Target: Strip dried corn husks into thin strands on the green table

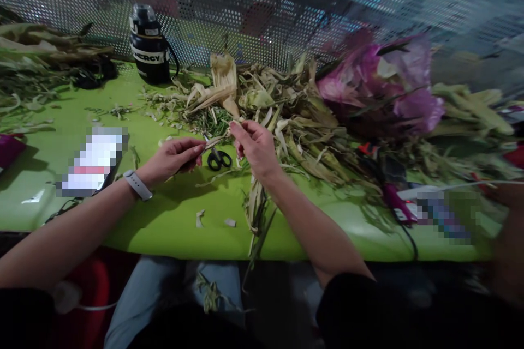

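Over the green tabletop my left hand [177, 157] is closed, thumb and forefinger pinching a thin pale strip of corn husk [215, 140]. The strip runs across to my right hand [257, 150], whose fingertips are pinched on its other end. Just below the strip lie scissors with black handles [220, 160], their blades partly hidden by scraps. Behind my hands a dry husk piece [224, 79] stands up from a heap of corn husks [286, 92]. More long husk strips [256, 204] hang over the table's front edge under my right wrist.
A dark bottle [149, 52] stands at the back left, near a perforated metal screen [213, 5]. A phone [96, 161] lies at the left. Pink plastic wrapping [380, 87] sits on husks at the right. Near it are a magenta-handled tool [397, 202] with a cable and another person's arm [510, 223].
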### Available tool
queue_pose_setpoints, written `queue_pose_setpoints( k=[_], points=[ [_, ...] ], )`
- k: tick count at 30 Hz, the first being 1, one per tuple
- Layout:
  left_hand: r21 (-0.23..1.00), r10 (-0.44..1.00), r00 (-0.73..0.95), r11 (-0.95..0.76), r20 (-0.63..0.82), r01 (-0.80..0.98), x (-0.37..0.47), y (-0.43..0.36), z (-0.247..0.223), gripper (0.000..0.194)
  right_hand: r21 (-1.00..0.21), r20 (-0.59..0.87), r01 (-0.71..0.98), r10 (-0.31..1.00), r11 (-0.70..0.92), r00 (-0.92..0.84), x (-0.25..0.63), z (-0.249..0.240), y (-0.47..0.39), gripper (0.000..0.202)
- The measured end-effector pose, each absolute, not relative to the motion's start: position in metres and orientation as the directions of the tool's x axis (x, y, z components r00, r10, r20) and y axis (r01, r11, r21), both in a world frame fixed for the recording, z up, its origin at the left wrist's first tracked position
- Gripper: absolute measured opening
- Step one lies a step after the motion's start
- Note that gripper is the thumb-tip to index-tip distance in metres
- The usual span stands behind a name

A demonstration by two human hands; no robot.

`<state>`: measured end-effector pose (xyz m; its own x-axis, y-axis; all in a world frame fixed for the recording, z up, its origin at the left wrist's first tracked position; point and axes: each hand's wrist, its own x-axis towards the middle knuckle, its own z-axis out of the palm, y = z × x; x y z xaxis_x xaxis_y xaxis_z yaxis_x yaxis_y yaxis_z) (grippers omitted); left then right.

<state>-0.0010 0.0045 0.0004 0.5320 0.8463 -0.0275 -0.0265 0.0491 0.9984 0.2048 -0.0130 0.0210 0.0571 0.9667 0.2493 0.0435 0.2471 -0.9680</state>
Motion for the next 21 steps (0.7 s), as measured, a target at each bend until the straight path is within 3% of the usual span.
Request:
queue_pose_setpoints(
  k=[9, 14, 17, 21],
  points=[
    [0.995, 0.807, 0.584, 0.046, -0.09, 0.09, -0.008, 0.012, -0.006, 0.031, -0.901, 0.416, 0.052, 0.821, 0.432, 0.39, 0.24, 0.019, 0.016, 0.045],
    [0.998, 0.896, 0.44, 0.035, -0.058, 0.061, -0.01, 0.017, -0.008, 0.027, -0.904, 0.381, 0.027, 0.776, 0.426, 0.502, 0.258, 0.016, 0.032, 0.048],
    [0.999, 0.962, 0.272, 0.021, -0.011, -0.034, -0.009, 0.019, -0.01, 0.024, -0.936, 0.319, -0.008, 0.856, 0.352, 0.406, 0.257, 0.014, 0.032, 0.051],
    [0.987, 0.975, 0.187, -0.096, 0.119, -0.125, -0.004, 0.016, -0.008, 0.029, -0.985, 0.171, -0.025, 0.983, 0.173, 0.065, 0.236, 0.013, 0.015, 0.051]
  ],
)
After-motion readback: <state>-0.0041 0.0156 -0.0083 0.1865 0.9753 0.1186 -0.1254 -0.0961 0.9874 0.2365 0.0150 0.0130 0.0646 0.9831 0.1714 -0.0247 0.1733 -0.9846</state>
